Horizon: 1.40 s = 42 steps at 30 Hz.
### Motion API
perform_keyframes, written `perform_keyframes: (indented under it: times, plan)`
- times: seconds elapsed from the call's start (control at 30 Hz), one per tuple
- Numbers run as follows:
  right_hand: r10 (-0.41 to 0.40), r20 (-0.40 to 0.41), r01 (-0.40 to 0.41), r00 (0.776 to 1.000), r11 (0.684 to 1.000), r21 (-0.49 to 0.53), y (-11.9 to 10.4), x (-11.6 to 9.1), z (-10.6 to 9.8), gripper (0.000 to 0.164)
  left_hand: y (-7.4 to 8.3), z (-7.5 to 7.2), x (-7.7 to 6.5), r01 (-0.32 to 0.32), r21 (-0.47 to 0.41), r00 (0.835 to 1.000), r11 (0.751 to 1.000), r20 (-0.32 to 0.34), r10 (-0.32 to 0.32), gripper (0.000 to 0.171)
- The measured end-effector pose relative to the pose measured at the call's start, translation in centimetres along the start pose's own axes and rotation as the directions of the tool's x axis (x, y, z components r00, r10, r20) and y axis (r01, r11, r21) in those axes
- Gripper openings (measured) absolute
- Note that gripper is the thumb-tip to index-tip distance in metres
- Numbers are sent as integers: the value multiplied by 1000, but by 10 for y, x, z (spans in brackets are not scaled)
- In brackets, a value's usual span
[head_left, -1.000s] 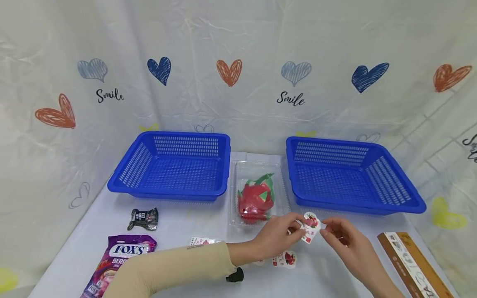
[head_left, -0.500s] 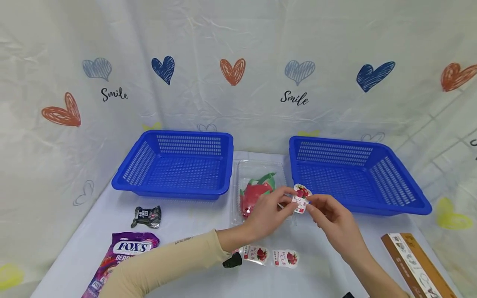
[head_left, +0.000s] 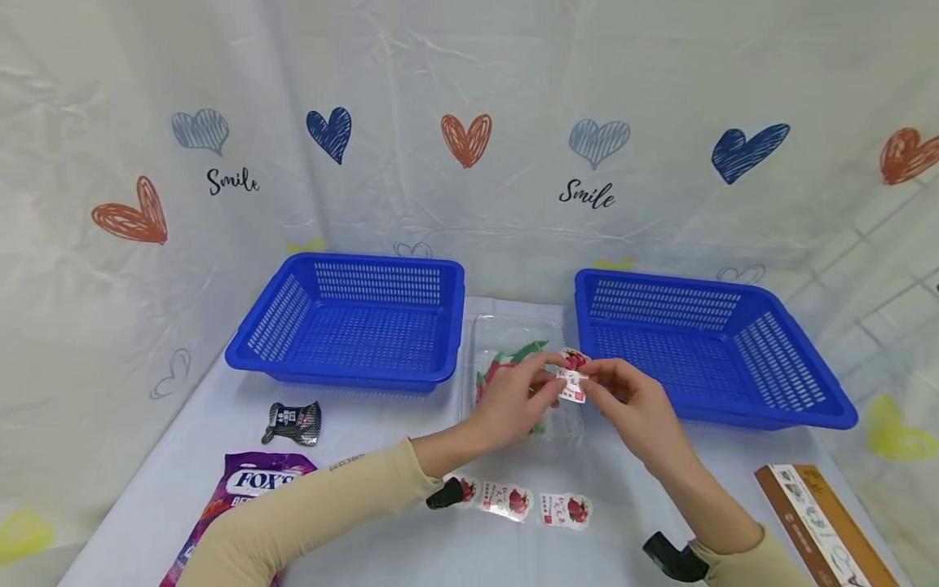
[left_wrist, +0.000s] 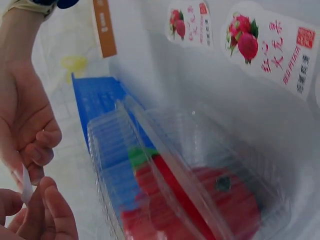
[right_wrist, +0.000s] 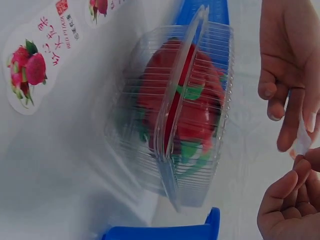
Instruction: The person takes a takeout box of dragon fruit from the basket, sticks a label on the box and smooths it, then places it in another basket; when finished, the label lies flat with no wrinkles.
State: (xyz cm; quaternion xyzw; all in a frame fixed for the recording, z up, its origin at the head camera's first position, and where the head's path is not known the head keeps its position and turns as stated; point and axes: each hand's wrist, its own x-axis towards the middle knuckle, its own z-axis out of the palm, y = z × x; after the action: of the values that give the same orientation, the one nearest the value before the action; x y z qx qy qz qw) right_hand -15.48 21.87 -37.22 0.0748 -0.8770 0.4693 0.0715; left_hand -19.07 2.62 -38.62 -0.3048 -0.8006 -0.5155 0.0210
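Observation:
A white label sticker (head_left: pixel 572 386) printed with red dragon fruit is pinched at its left edge by my left hand (head_left: pixel 509 403) and at its right edge by my right hand (head_left: pixel 637 416). Both hands hold it above a transparent plastic clamshell box (right_wrist: pixel 220 120), whose lid looks closed. Inside lies a red dragon fruit with green leaf tips (right_wrist: pixel 192 115), partly hidden by my left hand in the head view. Both wrist views show the sticker edge-on between the fingertips. Several similar stickers (head_left: pixel 565 511) lie in a row on the white table nearer to me.
Blue mesh baskets stand behind, one at the left (head_left: pixel 352 379) and one at the right (head_left: pixel 719 412). A black foil packet (head_left: pixel 293 423) and a purple FOX'S candy bag (head_left: pixel 249 489) lie at the left. A long brown box (head_left: pixel 829 522) is at the right edge.
Both hands have carried the sticker away from me and slightly left, from in front of the clamshell box to over it. More of the stickers on the table now shows.

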Motion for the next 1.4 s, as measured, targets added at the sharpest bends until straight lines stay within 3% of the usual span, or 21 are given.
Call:
perform_keyframes:
  times: [0.27, 0.57, 0.77, 0.9, 1.17, 1.4]
  plan:
    - [-16, 28, 15, 999, 999, 30, -1, 18, 6, 27, -5, -14, 9, 132, -39, 991, 990, 16, -132, 22]
    - [42, 114, -53, 993, 994, 93, 1, 35, 9, 31, -17, -29, 20, 268, -111, 963, 957, 70, -262, 21]
    - [84, 159, -102, 984, 989, 109, 7, 45, 21, 28, -19, -36, 22, 211, 32, 975, 977, 62, -213, 19]
    - [84, 178, -99, 980, 992, 75, 9, 49, 28, 25, -24, -39, 22, 183, 116, 980, 976, 52, -190, 18]
    - [66, 193, -63, 979, 998, -23, 11, 57, 39, 20, -32, -42, 22, 176, 264, 982, 948, 19, -187, 14]
    - [32, 197, -16, 980, 996, -83, 12, 62, 44, 16, -36, -44, 23, 142, 376, 985, 916, 40, -169, 15]
